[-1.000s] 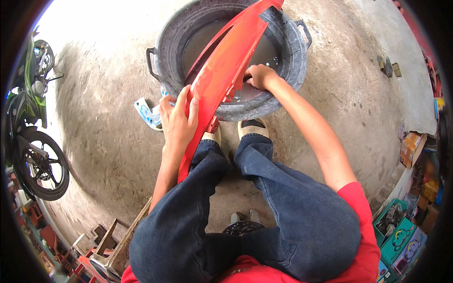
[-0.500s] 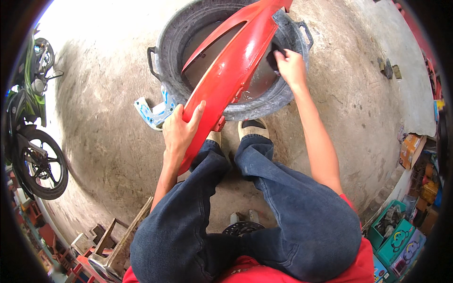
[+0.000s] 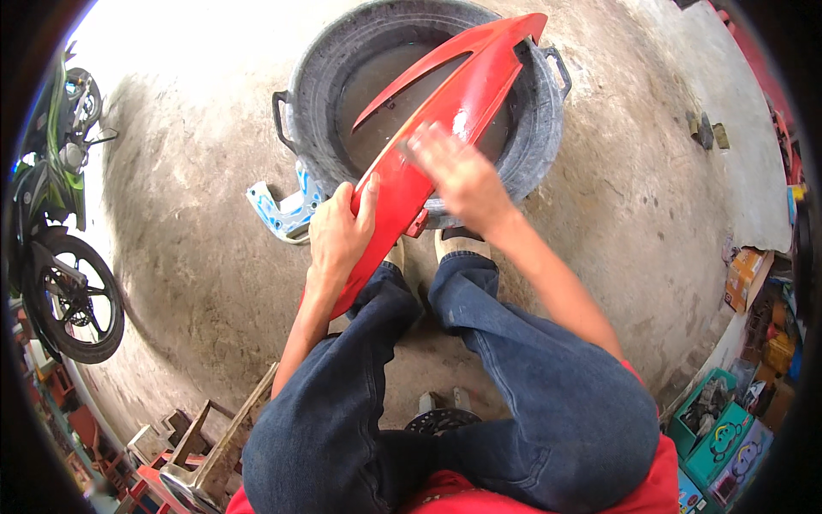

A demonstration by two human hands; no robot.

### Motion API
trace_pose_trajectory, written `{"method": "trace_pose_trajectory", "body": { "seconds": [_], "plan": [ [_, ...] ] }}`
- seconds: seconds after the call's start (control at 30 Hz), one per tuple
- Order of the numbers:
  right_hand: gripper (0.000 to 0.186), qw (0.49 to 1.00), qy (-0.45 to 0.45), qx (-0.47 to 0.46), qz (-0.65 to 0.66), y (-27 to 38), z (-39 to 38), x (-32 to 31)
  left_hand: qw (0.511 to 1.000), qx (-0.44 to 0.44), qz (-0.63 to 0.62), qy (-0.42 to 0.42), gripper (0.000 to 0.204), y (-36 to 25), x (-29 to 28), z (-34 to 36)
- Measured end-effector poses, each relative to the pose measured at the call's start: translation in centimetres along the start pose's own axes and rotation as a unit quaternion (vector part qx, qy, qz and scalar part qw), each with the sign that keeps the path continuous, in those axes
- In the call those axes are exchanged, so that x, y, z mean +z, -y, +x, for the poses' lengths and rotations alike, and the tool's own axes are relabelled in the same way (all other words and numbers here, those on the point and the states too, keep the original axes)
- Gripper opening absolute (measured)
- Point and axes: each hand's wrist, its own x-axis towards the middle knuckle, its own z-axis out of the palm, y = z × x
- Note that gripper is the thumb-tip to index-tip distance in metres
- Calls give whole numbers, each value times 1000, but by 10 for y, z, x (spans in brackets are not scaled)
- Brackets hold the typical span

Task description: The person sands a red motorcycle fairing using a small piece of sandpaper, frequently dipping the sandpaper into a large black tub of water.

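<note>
A long red motorcycle body panel [image 3: 467, 90] lies slanted across a round black tub made from a tyre [image 3: 318, 111], which holds murky water [image 3: 377, 81]. My left hand [image 3: 338, 231] grips the panel's lower end, near my knees. My right hand [image 3: 454, 171] is blurred and pressed on the middle of the panel; whether it holds a cloth I cannot tell. I sit in blue jeans [image 3: 531, 385] just in front of the tub.
A white and blue plastic panel [image 3: 282, 210] lies on the concrete left of the tub. A green motorcycle [image 3: 60, 214] stands at the far left. Wooden crates [image 3: 205, 445] sit at lower left; boxes and green crates [image 3: 719, 428] line the right edge.
My right hand came back from the tub's far right rim down to the middle of the red panel. The left hand kept its grip on the lower end.
</note>
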Motion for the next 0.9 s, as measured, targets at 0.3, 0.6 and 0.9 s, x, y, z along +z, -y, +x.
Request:
{"method": "trace_pose_trajectory", "body": {
  "seconds": [0.3, 0.6, 0.9],
  "plan": [
    [48, 994, 19, -105, -7, 16, 5, -1, 999, 25, 24, -12, 44, 8, 7, -4],
    [51, 994, 22, -90, -54, 16, 14, 10, 993, 75, 58, -75, 33, 23, 5, -6],
    [47, 994, -41, -7, -103, -50, 40, 0, 983, 122, 76, -116, 30, 14, 23, -3]
  ]
}}
